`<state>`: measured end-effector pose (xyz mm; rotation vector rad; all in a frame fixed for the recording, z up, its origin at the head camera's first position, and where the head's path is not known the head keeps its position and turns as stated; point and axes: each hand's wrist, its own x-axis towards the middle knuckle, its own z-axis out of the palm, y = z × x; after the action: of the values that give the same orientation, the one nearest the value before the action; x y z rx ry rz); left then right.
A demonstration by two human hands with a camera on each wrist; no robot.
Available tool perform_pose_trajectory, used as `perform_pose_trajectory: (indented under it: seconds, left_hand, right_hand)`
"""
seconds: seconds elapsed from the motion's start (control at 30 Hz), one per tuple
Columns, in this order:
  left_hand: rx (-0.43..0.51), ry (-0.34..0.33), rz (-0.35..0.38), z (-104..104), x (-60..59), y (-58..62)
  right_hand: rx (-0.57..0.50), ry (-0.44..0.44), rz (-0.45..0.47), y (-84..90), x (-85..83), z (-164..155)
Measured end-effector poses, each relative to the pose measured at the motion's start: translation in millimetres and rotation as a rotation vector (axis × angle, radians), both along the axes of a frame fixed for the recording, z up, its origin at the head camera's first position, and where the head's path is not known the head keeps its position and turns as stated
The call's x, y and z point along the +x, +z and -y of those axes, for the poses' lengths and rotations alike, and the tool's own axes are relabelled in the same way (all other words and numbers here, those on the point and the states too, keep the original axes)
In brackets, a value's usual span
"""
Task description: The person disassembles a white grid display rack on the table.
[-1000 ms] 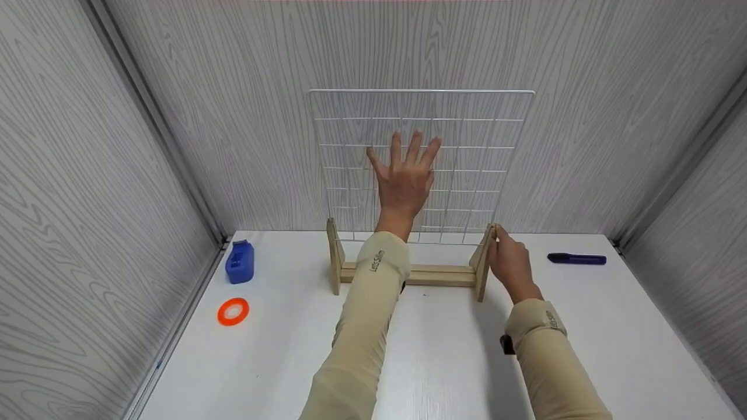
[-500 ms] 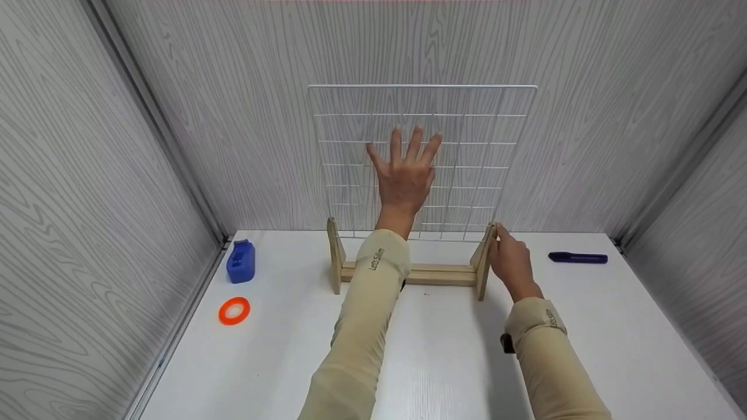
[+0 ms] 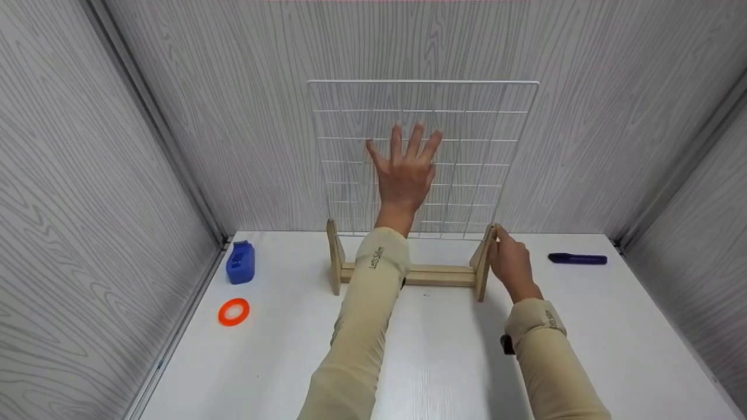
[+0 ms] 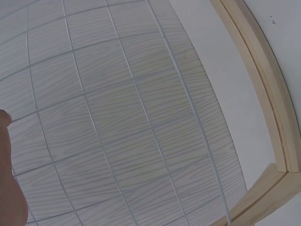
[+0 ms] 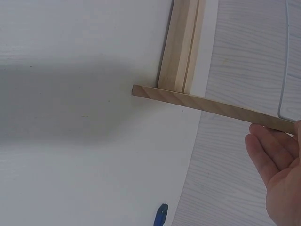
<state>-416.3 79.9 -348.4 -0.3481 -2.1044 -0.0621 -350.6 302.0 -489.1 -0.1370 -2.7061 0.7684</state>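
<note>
A white wire grid panel stands nearly upright in a wooden stand on the table. My left hand, fingers spread, lies against the grid's near side. In the left wrist view only part of that hand shows, beside the wires. My right hand pinches the top of the stand's right side piece. Seen from the right wrist, its fingers are at the end of that side piece, close to the grid's lower corner. The left forearm hides part of the stand's crossbar.
On the white table's left side stand a blue tape dispenser and, nearer, an orange ring. A dark blue pen-shaped item lies at the right. Grey wood-patterned walls rise close behind and at both sides.
The grid's top edge has risen a little in the head view, with the left hand moving up along with it. The right hand and the stand stay in place.
</note>
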Motion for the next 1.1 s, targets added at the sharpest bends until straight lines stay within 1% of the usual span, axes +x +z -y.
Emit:
perform_pose_trajectory:
  seconds: [0.17,0.3,0.4,0.57,0.7,0.87,0.93,1.0,1.1]
  left_hand:
    - [-0.002,-0.006,0.008,-3.1,0.0,1.5]
    - [0.001,-0.005,0.007,-4.5,-0.8,1.6]
    - [-0.001,-0.006,-0.001,-6.1,-1.5,2.2]
    - [-0.006,-0.011,-0.024,-8.9,-2.5,3.6]
    - [-0.004,-0.008,-0.031,-7.4,-2.8,4.1]
    - [-0.007,0.003,-0.012,-2.1,-3.8,7.0]
    - [-0.002,-0.002,-0.01,-0.9,-4.9,6.8]
    - [0.006,-0.01,-0.03,-0.3,-6.1,4.8]
    - [0.003,-0.012,-0.049,-0.5,-6.2,1.4]
  right_hand:
    - [-0.002,0.001,-0.004,-1.9,1.6,-3.3]
    - [-0.025,0.015,0.019,-1.8,1.8,-5.9]
    - [-0.031,0.017,0.029,-1.4,1.9,-7.7]
    - [-0.021,0.017,0.015,-1.4,2.7,-10.8]
    - [-0.019,0.013,0.004,-3.4,2.7,-12.1]
    - [0.014,0.011,-0.003,-4.4,-1.2,-14.0]
    - [0.039,0.024,0.0,-7.4,-3.2,-16.2]
    - [0.055,0.048,0.012,-13.3,-6.0,-18.9]
    - [0.004,0.108,0.058,-23.1,-9.1,-22.0]
